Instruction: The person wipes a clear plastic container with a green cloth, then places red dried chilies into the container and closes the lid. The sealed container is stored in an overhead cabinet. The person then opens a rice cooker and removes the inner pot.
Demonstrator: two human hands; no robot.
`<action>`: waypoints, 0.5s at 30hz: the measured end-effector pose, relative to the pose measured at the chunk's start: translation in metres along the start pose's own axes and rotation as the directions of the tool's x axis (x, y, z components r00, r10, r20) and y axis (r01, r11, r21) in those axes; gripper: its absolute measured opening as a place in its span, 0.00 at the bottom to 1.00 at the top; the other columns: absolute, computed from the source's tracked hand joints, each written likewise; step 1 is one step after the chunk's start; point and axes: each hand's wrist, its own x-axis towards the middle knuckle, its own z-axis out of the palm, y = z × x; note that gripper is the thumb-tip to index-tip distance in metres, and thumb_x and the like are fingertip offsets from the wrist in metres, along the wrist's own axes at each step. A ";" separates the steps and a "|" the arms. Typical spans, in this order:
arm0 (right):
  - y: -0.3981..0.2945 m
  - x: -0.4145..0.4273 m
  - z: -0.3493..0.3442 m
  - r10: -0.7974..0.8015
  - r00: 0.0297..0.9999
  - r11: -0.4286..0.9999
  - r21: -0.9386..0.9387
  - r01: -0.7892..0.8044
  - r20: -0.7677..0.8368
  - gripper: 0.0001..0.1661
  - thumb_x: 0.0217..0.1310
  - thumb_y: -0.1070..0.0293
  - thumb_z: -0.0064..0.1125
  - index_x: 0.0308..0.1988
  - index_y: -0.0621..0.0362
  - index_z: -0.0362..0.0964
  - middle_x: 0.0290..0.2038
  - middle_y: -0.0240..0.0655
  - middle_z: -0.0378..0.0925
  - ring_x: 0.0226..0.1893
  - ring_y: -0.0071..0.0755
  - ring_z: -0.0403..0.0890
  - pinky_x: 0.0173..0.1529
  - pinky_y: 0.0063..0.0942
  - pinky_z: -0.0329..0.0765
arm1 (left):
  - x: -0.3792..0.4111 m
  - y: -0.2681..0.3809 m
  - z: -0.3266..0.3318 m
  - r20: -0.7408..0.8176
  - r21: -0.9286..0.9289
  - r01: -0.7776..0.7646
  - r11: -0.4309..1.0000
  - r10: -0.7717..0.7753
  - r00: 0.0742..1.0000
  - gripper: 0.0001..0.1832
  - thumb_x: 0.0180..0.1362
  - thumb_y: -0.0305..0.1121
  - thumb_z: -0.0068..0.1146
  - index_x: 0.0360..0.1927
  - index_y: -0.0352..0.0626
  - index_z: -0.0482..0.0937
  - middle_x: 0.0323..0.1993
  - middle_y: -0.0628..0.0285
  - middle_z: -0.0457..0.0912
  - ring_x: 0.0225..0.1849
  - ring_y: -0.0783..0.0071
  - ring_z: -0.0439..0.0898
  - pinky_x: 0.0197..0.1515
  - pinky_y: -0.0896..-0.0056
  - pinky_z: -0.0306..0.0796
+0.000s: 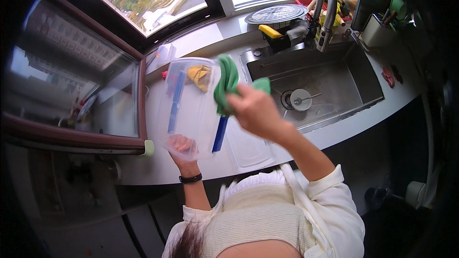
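Observation:
My left hand [183, 145] grips the near end of a clear plastic container [193, 114] with blue clips, held up above the white counter; the fingers show through the plastic. My right hand [247, 109], somewhat blurred, is closed on a folded green cloth [226, 79] at the container's right side. A yellow cloth [199, 76] shows at the container's far end, seemingly through the plastic. Below my right forearm, a clear plastic lid [249, 150] lies flat on the counter near its front edge.
Right of the container is a steel sink [322, 75] holding a white bowl [301, 100] with a spoon, under a curved faucet [327, 14]. Behind it stand a black caddy with a yellow sponge [270, 31] and a round metal rack [276, 13]. An open window sash [141, 96] juts in at left.

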 end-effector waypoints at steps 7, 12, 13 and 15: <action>-0.015 -0.044 -0.008 -0.041 0.884 0.932 0.336 -0.134 0.466 0.15 0.56 0.68 0.64 0.46 0.49 0.77 0.37 0.42 0.73 0.38 0.49 0.81 0.41 0.41 0.78 | 0.003 -0.007 0.015 -0.289 -0.073 -0.133 0.988 0.107 0.951 0.16 0.66 0.33 0.43 0.20 0.50 0.68 0.12 0.70 0.64 0.11 0.77 0.63 0.16 0.75 0.59; 0.010 -0.008 -0.014 0.144 0.980 0.979 0.162 -0.120 -0.141 0.14 0.57 0.73 0.64 0.45 0.60 0.76 0.36 0.43 0.73 0.33 0.49 0.79 0.34 0.37 0.76 | 0.004 -0.008 0.010 -0.104 -0.080 -0.105 0.991 0.096 0.990 0.16 0.67 0.32 0.42 0.21 0.47 0.69 0.12 0.70 0.67 0.12 0.79 0.68 0.17 0.76 0.63; 0.007 0.003 -0.016 0.127 0.978 0.988 0.104 -0.111 -0.167 0.17 0.55 0.73 0.64 0.47 0.58 0.76 0.36 0.43 0.73 0.32 0.48 0.79 0.34 0.39 0.76 | 0.004 -0.011 0.017 -0.107 -0.085 -0.085 0.993 0.075 0.991 0.16 0.67 0.32 0.42 0.21 0.47 0.69 0.12 0.70 0.67 0.12 0.79 0.68 0.17 0.76 0.63; 0.001 0.016 -0.008 0.079 0.987 0.997 0.004 -0.079 -0.138 0.20 0.53 0.73 0.65 0.49 0.58 0.76 0.35 0.43 0.72 0.31 0.48 0.79 0.33 0.40 0.76 | 0.003 -0.017 0.033 -0.114 -0.095 -0.048 0.994 0.037 0.993 0.17 0.68 0.32 0.41 0.21 0.47 0.69 0.12 0.71 0.68 0.12 0.79 0.68 0.17 0.76 0.64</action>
